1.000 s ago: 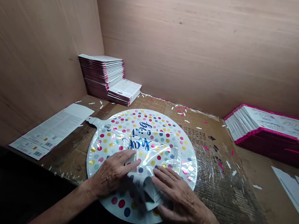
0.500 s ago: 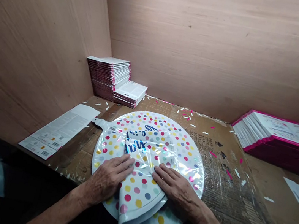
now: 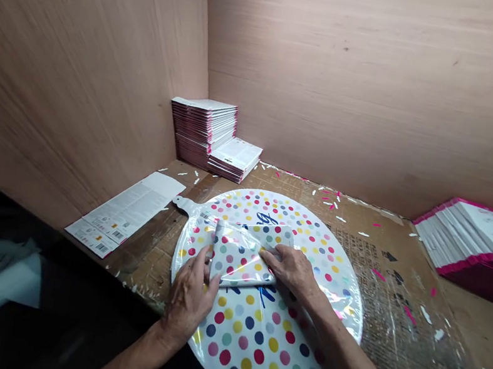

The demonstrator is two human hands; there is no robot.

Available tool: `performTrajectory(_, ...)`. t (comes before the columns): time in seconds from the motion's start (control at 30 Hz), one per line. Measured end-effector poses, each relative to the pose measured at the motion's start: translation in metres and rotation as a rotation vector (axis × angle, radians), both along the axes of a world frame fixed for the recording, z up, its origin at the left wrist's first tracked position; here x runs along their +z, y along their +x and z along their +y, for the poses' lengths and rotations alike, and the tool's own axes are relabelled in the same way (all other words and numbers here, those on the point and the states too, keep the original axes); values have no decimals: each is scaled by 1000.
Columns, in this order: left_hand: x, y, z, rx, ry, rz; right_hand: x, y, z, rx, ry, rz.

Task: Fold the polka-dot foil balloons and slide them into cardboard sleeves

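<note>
A round, flat foil balloon [image 3: 255, 351] with coloured dots and blue lettering lies spread out before me, its narrow neck pointing left. On top of it rests a second dotted foil balloon [image 3: 241, 253], folded into a small, roughly rectangular packet. My left hand [image 3: 189, 295] holds the packet's lower left edge, with thumb and forefinger on either side of the corner. At the packet's right end, my right hand [image 3: 295, 272] grips it with the fingers bent. The undersides of the fingers are hidden.
White cards with pink edges form a stack [image 3: 201, 132] in the back left corner. A printed card [image 3: 127, 214] lies at left. More pink-edged cards [image 3: 488, 246] stand at right. Paper scraps [image 3: 409, 315] litter the cardboard surface [image 3: 410, 366]. Wooden panels [image 3: 340, 86] rise behind and left.
The near, wedge-shaped part of the top balloon has been folded up and away from me, making a compact packet. My hands went from lying flat on it to holding its ends. The view shifted left.
</note>
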State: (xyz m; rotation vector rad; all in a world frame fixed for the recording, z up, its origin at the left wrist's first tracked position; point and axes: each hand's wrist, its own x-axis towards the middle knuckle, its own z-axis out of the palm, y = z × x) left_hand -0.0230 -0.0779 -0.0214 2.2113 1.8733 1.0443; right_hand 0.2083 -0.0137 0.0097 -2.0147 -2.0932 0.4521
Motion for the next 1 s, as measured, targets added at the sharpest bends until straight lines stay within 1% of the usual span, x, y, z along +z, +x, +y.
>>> performTrajectory(0.03, 4, 1, 1, -16, 44, 53, 0, -1, 4, 11, -20, -27)
performTrajectory(0.07, 9, 1, 3, -66, 83, 118, 0, -1, 6, 31, -41, -43)
performTrajectory(0.13, 14, 0, 12, -221, 93, 261, 3, 0, 5, 51, -77, -66)
performTrajectory(0.17, 15, -1, 19, -285, 55, 323, 5, -1, 1, 41, -56, -85)
performTrajectory(0.2, 13, -2, 26, -318, -2, 372, 7, -3, -4, 34, 9, -110)
performTrajectory(0.23, 10, -3, 33, -318, -61, 406, 8, -8, -11, 49, 116, -138)
performTrajectory(0.27, 6, -4, 38, -297, -107, 427, 8, -16, -18, 100, 247, -164)
performTrajectory(0.3, 2, -5, 43, -277, -142, 442, 7, -26, -25, 189, 374, -188)
performTrajectory(0.33, 0, -5, 45, -269, -167, 456, 5, -38, -31, 302, 467, -212)
performTrajectory(0.37, 1, -6, 47, -266, -189, 471, 2, -51, -35, 416, 501, -241)
performTrajectory(0.4, 3, -6, 48, -255, -211, 487, -1, -63, -37, 497, 484, -280)
performTrajectory(0.43, 9, -6, 48, -241, -239, 505, -3, -72, -37, 543, 437, -316)
performTrajectory(0.5, 26, -7, 51, -246, -285, 545, -5, -79, -36, 629, 351, -341)
performTrajectory(0.53, 35, -8, 54, -288, -286, 560, -4, -75, -36, 676, 332, -334)
performTrajectory(0.57, 45, -9, 57, -372, -271, 570, -2, -66, -38, 743, 328, -313)
performTrajectory(0.63, 59, -11, 64, -629, -226, 568, 4, -38, -46, 877, 316, -229)
performTrajectory(0.7, 65, -15, 72, -854, -231, 554, 7, -6, -57, 958, 272, -71)
performTrajectory(0.73, 65, -17, 75, -920, -263, 542, 7, 9, -61, 962, 250, 44)
performTrajectory(0.77, 64, -19, 78, -948, -308, 525, 4, 21, -64, 930, 231, 172)
performTrajectory(0.8, 62, -22, 80, -947, -356, 497, 1, 31, -66, 859, 217, 299)
performTrajectory(0.83, 60, -24, 81, -935, -400, 460, -3, 37, -65, 765, 197, 417)
performTrajectory(0.9, 56, -25, 80, -890, -454, 347, -11, 40, -59, 521, 139, 593)
performTrajectory(0.93, 55, -24, 79, -851, -473, 278, -13, 37, -53, 385, 114, 645)
performTrajectory(1.0, 49, -17, 75, -727, -497, 115, -15, 27, -39, 133, 87, 696)
